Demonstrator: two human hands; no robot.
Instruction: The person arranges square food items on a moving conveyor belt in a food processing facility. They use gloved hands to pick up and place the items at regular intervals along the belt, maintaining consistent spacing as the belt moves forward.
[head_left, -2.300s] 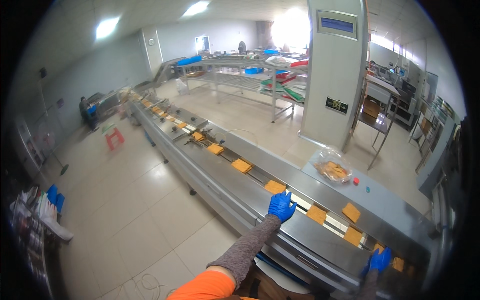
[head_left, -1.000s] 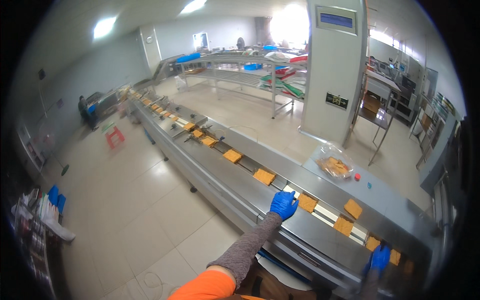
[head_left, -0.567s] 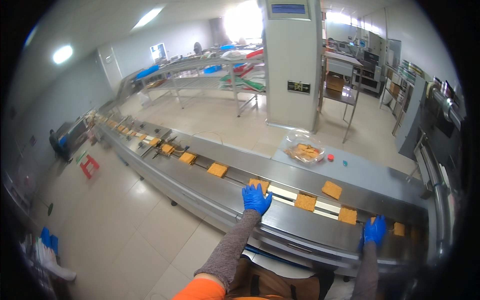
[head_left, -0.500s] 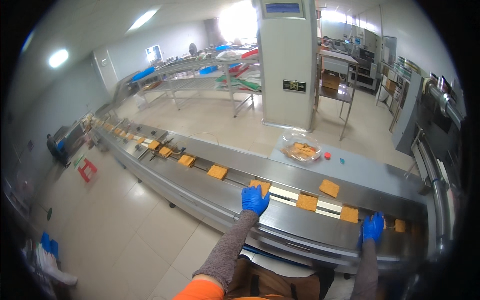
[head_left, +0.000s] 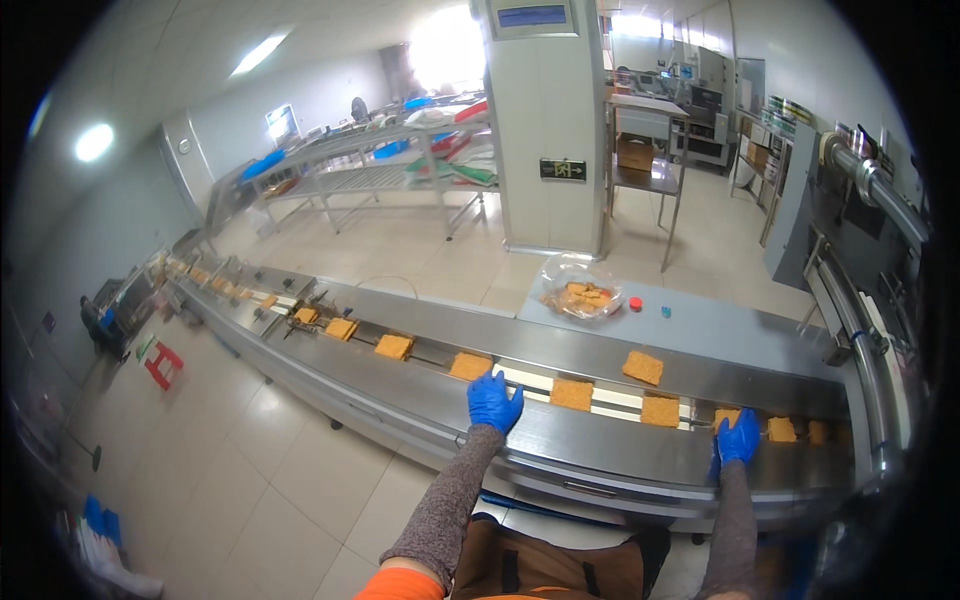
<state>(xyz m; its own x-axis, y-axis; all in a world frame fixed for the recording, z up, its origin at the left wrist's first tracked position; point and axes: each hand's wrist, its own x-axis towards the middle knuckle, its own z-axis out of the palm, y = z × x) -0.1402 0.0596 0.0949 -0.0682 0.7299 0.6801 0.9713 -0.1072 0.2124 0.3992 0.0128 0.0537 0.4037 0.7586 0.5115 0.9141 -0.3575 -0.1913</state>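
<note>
A long steel conveyor (head_left: 560, 450) carries orange, square, crumb-textured slabs along a pale central track. My left hand (head_left: 494, 404), in a blue glove, rests with fingers apart at the track's near edge, just below one slab (head_left: 469, 365). My right hand (head_left: 738, 436), also gloved, touches another slab (head_left: 725, 418) toward the right end, its fingers extended over it and partly covering it. Between my hands two slabs (head_left: 571, 394) lie on the track. A loose slab (head_left: 643, 367) sits on the raised steel strip behind them.
A grey side surface (head_left: 740, 345) bears a clear bag (head_left: 583, 290) of orange pieces and a red cap (head_left: 635, 304). Steel rollers (head_left: 875, 190) stand at right. Behind are a pillar (head_left: 540, 130), a roller rack (head_left: 350, 180) and a steel stand (head_left: 650, 177). At far left are a person (head_left: 95, 325) and red stool (head_left: 162, 365).
The view has turned to the right. Slabs have moved rightward along the track. The slab that was under my left hand's fingertips now lies farther right, between my hands.
</note>
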